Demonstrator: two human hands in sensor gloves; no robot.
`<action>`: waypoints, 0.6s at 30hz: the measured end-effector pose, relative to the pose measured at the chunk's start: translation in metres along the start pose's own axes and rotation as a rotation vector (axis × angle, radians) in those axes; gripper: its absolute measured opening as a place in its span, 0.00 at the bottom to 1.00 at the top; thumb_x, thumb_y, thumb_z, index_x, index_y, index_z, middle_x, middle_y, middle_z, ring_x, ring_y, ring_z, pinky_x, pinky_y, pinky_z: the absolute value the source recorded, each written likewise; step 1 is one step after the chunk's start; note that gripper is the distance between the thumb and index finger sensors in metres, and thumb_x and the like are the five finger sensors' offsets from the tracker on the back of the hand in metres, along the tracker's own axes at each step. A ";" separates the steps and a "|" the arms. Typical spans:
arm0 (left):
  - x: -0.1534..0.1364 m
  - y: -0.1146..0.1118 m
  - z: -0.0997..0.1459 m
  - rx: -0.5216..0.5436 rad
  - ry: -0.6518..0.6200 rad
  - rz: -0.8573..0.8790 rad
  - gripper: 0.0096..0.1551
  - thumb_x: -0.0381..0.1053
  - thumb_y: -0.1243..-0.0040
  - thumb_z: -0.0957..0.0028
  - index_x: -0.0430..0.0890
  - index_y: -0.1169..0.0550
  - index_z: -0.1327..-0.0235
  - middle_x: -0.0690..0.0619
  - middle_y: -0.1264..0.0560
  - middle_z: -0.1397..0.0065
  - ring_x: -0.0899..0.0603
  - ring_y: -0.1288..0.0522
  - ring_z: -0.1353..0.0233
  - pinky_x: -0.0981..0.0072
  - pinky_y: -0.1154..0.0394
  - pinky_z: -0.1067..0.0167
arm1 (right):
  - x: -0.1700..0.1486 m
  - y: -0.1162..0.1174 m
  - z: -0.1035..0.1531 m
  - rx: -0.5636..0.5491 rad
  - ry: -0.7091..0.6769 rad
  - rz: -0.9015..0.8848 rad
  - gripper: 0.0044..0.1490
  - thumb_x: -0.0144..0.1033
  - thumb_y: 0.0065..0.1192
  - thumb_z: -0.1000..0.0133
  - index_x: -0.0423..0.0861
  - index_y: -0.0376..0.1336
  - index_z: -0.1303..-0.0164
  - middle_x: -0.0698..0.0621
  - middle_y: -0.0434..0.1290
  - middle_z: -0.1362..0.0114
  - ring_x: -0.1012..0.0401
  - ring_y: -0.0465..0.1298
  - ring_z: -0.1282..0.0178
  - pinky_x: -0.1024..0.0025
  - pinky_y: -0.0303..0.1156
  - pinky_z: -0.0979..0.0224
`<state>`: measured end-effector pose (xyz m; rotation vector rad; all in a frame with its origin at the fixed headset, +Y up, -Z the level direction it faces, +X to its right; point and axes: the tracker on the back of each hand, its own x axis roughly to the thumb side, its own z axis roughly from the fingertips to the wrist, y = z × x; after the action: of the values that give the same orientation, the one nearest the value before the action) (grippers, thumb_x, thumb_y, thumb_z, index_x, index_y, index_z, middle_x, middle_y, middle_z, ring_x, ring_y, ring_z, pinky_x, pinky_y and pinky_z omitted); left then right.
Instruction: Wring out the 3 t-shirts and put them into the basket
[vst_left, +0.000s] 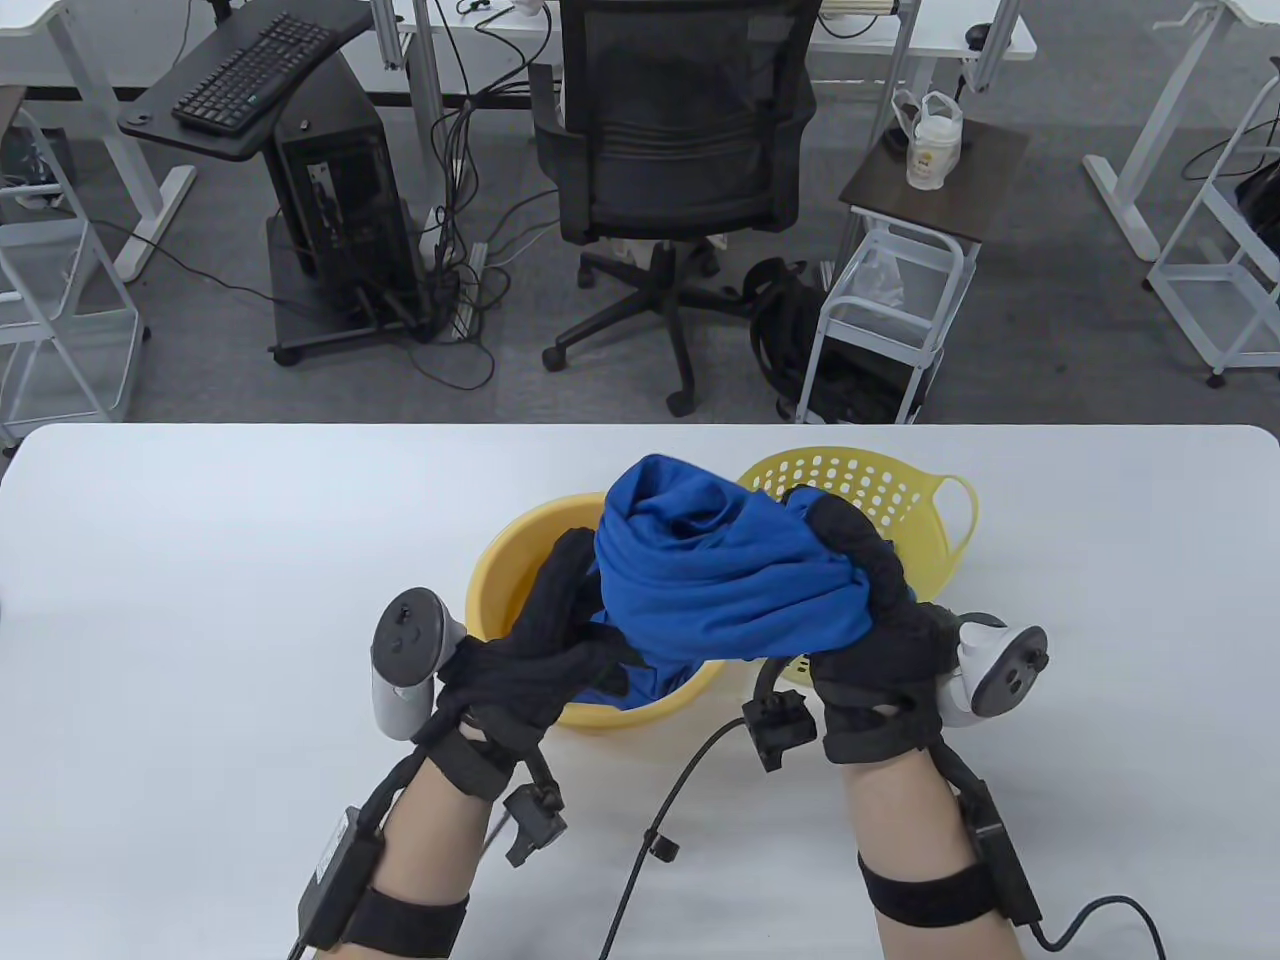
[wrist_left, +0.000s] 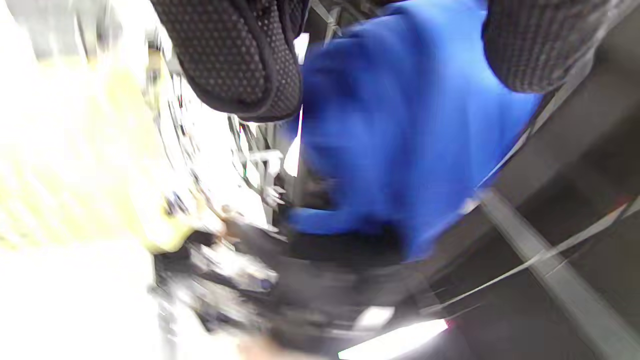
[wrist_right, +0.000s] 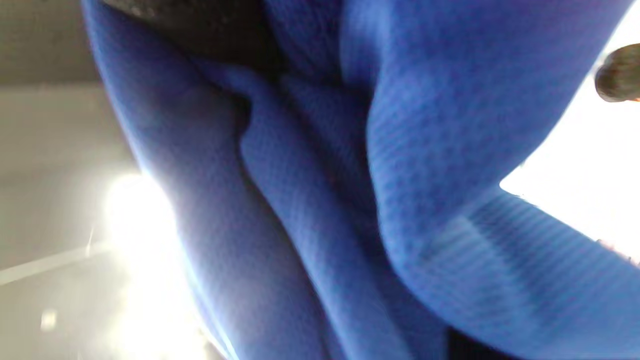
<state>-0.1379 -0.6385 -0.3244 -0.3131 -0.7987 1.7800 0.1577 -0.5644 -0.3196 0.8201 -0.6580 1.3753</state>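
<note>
A blue t-shirt (vst_left: 720, 570), twisted into a thick roll, hangs over a yellow basin (vst_left: 510, 570) at the table's middle. My right hand (vst_left: 860, 570) grips the roll's right end with curled fingers. My left hand (vst_left: 575, 620) holds the left end, fingers up along the cloth and thumb across the lower fold. A yellow perforated basket (vst_left: 880, 490) with a handle stands just behind and to the right of the basin. Blurred in the left wrist view, the blue t-shirt (wrist_left: 400, 140) sits between two gloved fingers (wrist_left: 240, 60). The blue t-shirt (wrist_right: 320, 200) fills the right wrist view. The shirt hides the basin's inside.
The white table (vst_left: 200, 600) stretches wide to both sides of the basin. A black cable (vst_left: 650, 830) runs across it between my forearms. Beyond the far edge stand an office chair (vst_left: 680, 130), a computer cart (vst_left: 340, 200) and a small white trolley (vst_left: 900, 300).
</note>
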 end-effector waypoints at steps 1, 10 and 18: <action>-0.002 -0.001 0.001 -0.031 0.032 0.111 0.70 0.83 0.35 0.48 0.59 0.63 0.13 0.34 0.52 0.08 0.29 0.28 0.27 0.51 0.20 0.38 | 0.001 0.006 0.000 0.038 -0.031 0.016 0.25 0.30 0.64 0.37 0.56 0.64 0.28 0.29 0.65 0.24 0.38 0.79 0.58 0.57 0.80 0.60; -0.006 0.015 0.005 -0.049 0.015 0.238 0.56 0.66 0.33 0.34 0.62 0.59 0.13 0.35 0.47 0.09 0.30 0.31 0.21 0.41 0.23 0.29 | 0.007 0.045 0.001 0.423 -0.047 -0.047 0.22 0.42 0.73 0.40 0.50 0.71 0.38 0.30 0.66 0.21 0.32 0.78 0.49 0.48 0.80 0.52; 0.037 -0.004 0.008 0.015 -0.084 -0.199 0.24 0.46 0.34 0.36 0.72 0.25 0.33 0.46 0.41 0.11 0.30 0.33 0.20 0.36 0.28 0.28 | -0.057 0.030 0.011 0.229 0.428 -0.447 0.18 0.35 0.73 0.40 0.42 0.71 0.43 0.26 0.69 0.24 0.32 0.81 0.52 0.47 0.81 0.56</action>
<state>-0.1526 -0.6072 -0.3096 -0.1438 -0.8451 1.6193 0.1233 -0.6061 -0.3557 0.7608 0.0208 1.1696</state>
